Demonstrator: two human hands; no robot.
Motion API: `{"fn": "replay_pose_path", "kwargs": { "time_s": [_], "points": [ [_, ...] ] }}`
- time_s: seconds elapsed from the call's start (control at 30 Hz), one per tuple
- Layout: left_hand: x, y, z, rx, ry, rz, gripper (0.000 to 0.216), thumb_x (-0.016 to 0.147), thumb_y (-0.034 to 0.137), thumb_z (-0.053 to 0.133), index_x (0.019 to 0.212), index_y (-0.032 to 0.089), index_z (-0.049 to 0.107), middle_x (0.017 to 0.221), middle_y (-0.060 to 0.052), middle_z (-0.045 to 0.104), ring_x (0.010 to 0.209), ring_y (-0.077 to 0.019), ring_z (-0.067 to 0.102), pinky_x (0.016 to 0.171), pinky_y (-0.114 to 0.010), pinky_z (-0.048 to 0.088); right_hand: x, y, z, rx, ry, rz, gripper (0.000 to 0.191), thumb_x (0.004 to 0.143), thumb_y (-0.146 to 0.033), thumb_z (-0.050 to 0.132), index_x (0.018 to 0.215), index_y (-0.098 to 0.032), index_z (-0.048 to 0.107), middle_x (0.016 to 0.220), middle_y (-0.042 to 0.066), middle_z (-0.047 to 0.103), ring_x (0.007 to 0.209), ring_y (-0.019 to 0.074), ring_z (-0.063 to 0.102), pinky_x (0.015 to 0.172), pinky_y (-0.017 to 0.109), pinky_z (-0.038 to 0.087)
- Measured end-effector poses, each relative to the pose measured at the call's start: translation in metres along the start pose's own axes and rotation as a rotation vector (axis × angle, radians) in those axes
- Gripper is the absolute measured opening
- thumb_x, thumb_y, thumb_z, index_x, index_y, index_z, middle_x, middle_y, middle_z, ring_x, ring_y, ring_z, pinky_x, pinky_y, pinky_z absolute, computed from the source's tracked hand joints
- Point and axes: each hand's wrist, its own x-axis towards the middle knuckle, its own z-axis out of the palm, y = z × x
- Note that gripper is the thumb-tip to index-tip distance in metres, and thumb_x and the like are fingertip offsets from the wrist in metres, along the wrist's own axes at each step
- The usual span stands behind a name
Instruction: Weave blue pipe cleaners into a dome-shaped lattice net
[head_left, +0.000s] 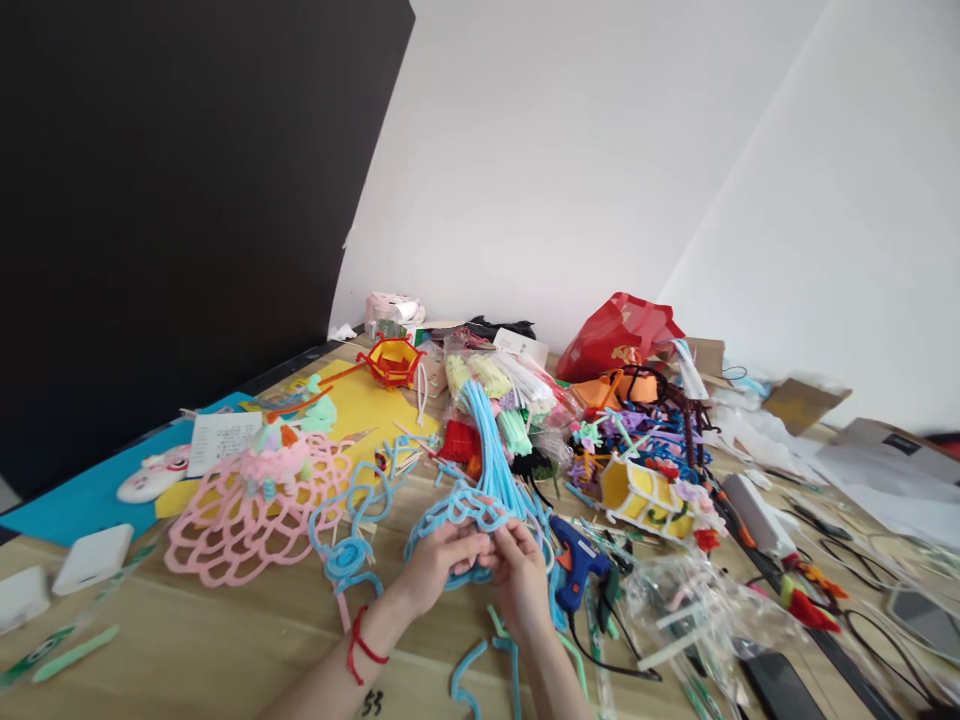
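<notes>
A light-blue looped lattice of pipe cleaners [442, 507] is between my hands at the middle of the table. My left hand [439, 565] pinches its near edge, thumb and forefinger together. Close beside it, almost touching, my right hand [521, 575] has its fingers closed on the same edge. Just behind the lattice lies a bundle of straight blue pipe cleaners [491, 440]. A pink pipe-cleaner lattice [217, 545] spreads flat on the left. Between the two lattices is a loose coil of blue pipe cleaner [346, 555]. The exact spot between my fingertips is partly hidden.
A blue glue gun [576, 562] lies right of my hands, its cord curling forward. Beyond it are a yellow and white pipe-cleaner piece [645, 500] and plastic bags [697, 600]. A red bag [619, 335] stands at the back. Bent blue pieces [469, 672] lie in front.
</notes>
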Motion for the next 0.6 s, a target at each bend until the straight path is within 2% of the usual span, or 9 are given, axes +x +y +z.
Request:
{"fn": "replay_pose_path", "kwargs": {
  "time_s": [0.07, 0.17, 0.23, 0.37, 0.47, 0.6],
  "points": [
    [0.0010, -0.0028, -0.0035, 0.009, 0.042, -0.033, 0.036, 0.068, 0.037, 0.070, 0.099, 0.018, 0.069, 0.045, 0.005, 0.049, 0.040, -0.0064, 0.035, 0.041, -0.020, 0.024, 0.0006, 0.0001, -0.0005, 0.013, 0.016, 0.013, 0.029, 0.062, -0.037, 0.078, 0.072, -0.019, 0.058, 0.058, -0.003, 0.063, 0.048, 0.0111, 0.058, 0.048, 0.022, 0.049],
    [0.0035, -0.0076, -0.0070, 0.055, 0.080, -0.047, 0.032, 0.075, 0.047, 0.062, 0.079, 0.016, 0.070, 0.035, 0.006, 0.043, 0.035, -0.0066, 0.031, 0.040, -0.021, 0.020, 0.0008, 0.0007, -0.0014, 0.011, -0.002, 0.041, 0.029, 0.063, -0.039, 0.077, 0.069, -0.017, 0.059, 0.060, -0.002, 0.064, 0.044, 0.0098, 0.057, 0.043, 0.020, 0.046],
    [0.0048, -0.0097, -0.0081, 0.096, 0.083, -0.046, 0.034, 0.077, 0.048, 0.060, 0.066, 0.016, 0.066, 0.032, 0.006, 0.041, 0.032, -0.0060, 0.028, 0.039, -0.021, 0.017, 0.0011, 0.0007, -0.0028, 0.028, -0.038, 0.071, 0.029, 0.063, -0.038, 0.077, 0.067, -0.016, 0.059, 0.056, -0.003, 0.062, 0.038, 0.0074, 0.052, 0.036, 0.017, 0.039],
    [0.0057, -0.0095, -0.0083, 0.153, 0.080, -0.017, 0.036, 0.077, 0.047, 0.061, 0.057, 0.017, 0.061, 0.028, 0.007, 0.037, 0.029, -0.0044, 0.021, 0.038, -0.022, 0.013, 0.0026, -0.0018, -0.0070, 0.105, -0.099, 0.159, 0.027, 0.065, -0.033, 0.075, 0.061, -0.016, 0.055, 0.046, -0.006, 0.054, 0.027, 0.0020, 0.036, 0.026, 0.014, 0.021],
    [0.0054, -0.0076, -0.0081, 0.176, 0.080, -0.003, 0.036, 0.076, 0.048, 0.061, 0.058, 0.017, 0.062, 0.027, 0.008, 0.035, 0.028, -0.0044, 0.020, 0.038, -0.023, 0.012, 0.0024, -0.0048, -0.0078, 0.131, -0.105, 0.222, 0.025, 0.065, -0.031, 0.074, 0.060, -0.016, 0.054, 0.043, -0.008, 0.051, 0.024, 0.0003, 0.028, 0.026, 0.014, 0.015],
    [0.0050, -0.0059, -0.0076, 0.173, 0.067, 0.001, 0.037, 0.076, 0.049, 0.060, 0.085, 0.015, 0.068, 0.030, 0.009, 0.038, 0.030, -0.0054, 0.022, 0.038, -0.022, 0.013, 0.0005, -0.0071, -0.0048, 0.035, -0.056, 0.177, 0.027, 0.065, -0.033, 0.073, 0.058, -0.015, 0.054, 0.043, -0.007, 0.052, 0.023, 0.0000, 0.028, 0.025, 0.014, 0.013]
  ]
}}
